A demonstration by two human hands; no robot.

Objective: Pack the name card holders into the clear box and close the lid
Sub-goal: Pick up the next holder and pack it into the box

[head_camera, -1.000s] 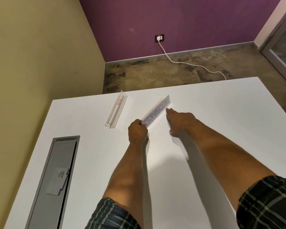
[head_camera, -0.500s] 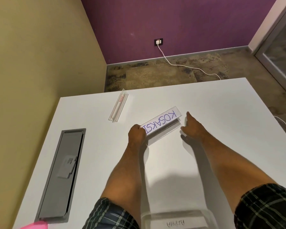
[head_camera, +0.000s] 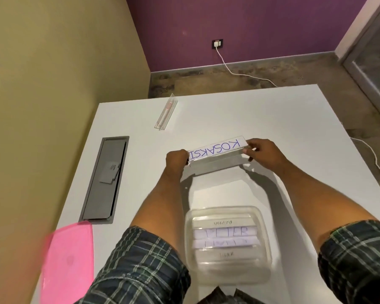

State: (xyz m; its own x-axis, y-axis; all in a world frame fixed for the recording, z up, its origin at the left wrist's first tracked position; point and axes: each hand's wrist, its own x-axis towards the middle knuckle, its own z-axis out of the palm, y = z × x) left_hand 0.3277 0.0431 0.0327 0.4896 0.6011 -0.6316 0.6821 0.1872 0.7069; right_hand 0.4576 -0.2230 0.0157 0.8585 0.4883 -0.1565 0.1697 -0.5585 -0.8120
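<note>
Since a second ago the KOSAKSI name card holder point(head_camera: 216, 151) has left the far table point(head_camera: 283, 119) and come nearer. It now hangs beyond the clear box point(head_camera: 227, 244). The right hand point(head_camera: 260, 152) has newly pinched its right end; the left hand point(head_camera: 177, 160) grips its left end. Judgement: placement next. Both forearms reach forward.

Pink lid point(head_camera: 67, 260), white table point(head_camera: 294, 128), plaid sleeves point(head_camera: 145, 266), purple wall point(head_camera: 272, 25).

Right hand point(head_camera: 264, 155) now gripping holder point(head_camera: 216, 151)
</note>
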